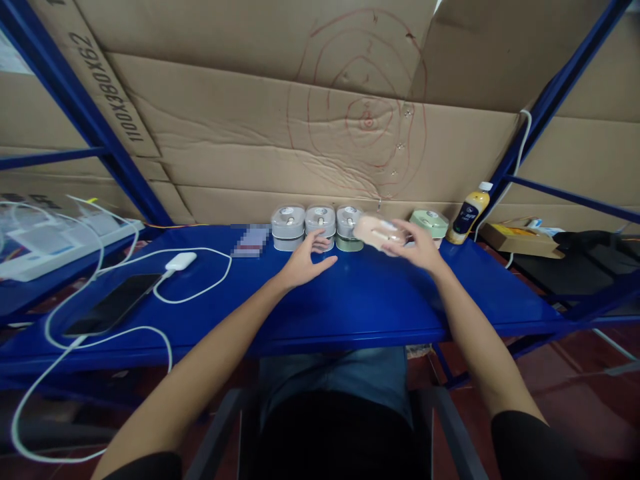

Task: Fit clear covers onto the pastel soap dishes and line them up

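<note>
My right hand grips a pale pink lidded box, which is tilted and held above the blue table. Empty, my left hand has its thumb and fingers apart, in front of the middle grey box. At the back of the table is a row of small boxes with clear lids: a grey box, a second grey box partly covered by my left fingers, and a green-based box. Behind my right hand stands another green box, partly hidden.
A bottle stands at the table's right end. On the left lie a phone, a white charger, looping white cables and a power strip. Cardboard backs the blue table; an open carton sits beyond the right post.
</note>
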A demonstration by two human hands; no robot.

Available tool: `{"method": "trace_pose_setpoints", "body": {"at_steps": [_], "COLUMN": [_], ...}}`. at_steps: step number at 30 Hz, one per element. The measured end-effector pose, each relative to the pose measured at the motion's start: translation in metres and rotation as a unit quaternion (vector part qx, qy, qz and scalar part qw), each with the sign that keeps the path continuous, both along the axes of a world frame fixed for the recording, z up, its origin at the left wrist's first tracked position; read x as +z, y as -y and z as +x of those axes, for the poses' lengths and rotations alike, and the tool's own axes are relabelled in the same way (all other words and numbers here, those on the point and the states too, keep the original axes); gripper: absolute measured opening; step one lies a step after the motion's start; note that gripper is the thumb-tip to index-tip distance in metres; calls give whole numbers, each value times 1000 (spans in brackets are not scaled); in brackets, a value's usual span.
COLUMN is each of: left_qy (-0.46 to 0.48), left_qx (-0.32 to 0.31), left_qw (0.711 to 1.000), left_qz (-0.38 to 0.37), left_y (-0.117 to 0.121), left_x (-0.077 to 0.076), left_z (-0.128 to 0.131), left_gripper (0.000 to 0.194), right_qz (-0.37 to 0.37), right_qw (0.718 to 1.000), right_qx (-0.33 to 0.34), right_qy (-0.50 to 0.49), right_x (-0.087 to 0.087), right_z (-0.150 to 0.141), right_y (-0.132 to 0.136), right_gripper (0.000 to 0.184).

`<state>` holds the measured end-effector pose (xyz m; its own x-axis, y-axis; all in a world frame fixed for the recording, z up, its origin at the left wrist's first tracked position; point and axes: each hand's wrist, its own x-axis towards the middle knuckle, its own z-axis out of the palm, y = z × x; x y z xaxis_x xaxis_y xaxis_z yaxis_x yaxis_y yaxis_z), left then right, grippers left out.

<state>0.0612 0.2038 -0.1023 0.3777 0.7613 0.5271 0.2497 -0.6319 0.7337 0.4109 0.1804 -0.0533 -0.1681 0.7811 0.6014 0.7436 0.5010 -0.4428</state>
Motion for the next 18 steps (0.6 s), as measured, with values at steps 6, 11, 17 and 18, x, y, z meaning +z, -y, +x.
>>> {"method": "trace_pose_setpoints", "body": {"at_steps": [6,11,17,18], "left_qy": [-48,-79,-96,-100], "left_qx": [12,5,7,6], "left_qw": [999,997,995,995], "left_qz": [-14,-16,-22,-20], "left_y": [3,4,5,5], "left_x": [0,0,2,2], "left_z": [3,3,2,2], "left_gripper": [69,66,62,61], "right_qz": [3,-26,-41,-42], "right_qw": [961,934,927,928], "right_qx": [-278,-350,-366,-365], "right_qy": [3,63,65,64], "right_x": [5,5,-6,-8], "right_z": [24,2,-14,-13], "right_y": [-26,-46,-64,-65], "right_gripper": [83,77,71,70]}}
